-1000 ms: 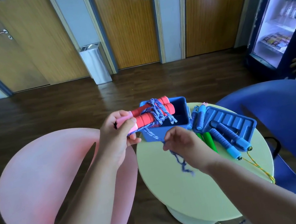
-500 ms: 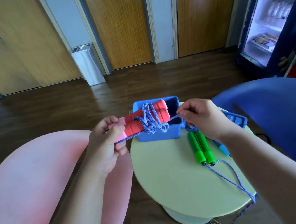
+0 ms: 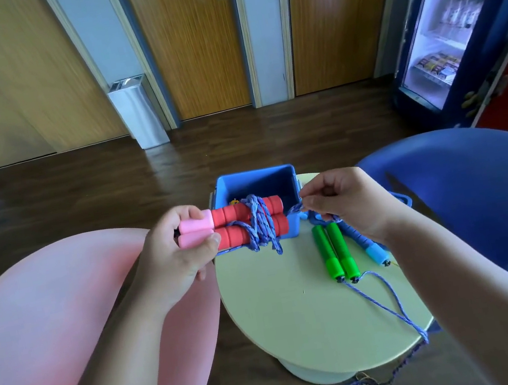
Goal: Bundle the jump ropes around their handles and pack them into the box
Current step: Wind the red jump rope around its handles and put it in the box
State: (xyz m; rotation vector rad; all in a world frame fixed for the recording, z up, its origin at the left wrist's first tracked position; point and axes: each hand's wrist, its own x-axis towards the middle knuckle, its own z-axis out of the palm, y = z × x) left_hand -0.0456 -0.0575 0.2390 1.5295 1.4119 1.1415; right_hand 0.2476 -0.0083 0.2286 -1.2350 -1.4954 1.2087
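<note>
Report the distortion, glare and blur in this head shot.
Head view: wide-angle bowing splays the door frames outward; the lit drinks fridge is blown out, its contents smeared; the left hand gripping the red handles and the right hand pinching the rope are fairly sharp; light falls soft and even on the round table.

Centre: red handles (image 3: 233,236), pink ends (image 3: 195,231); rope (image 3: 261,224) purple-blue speckled; box (image 3: 254,180) blue. Right of centre: green handles (image 3: 337,245). Lower centre: table (image 3: 299,318) pale yellow-green. Left: pink chair (image 3: 48,308). Right: blue chair (image 3: 478,190).
</note>
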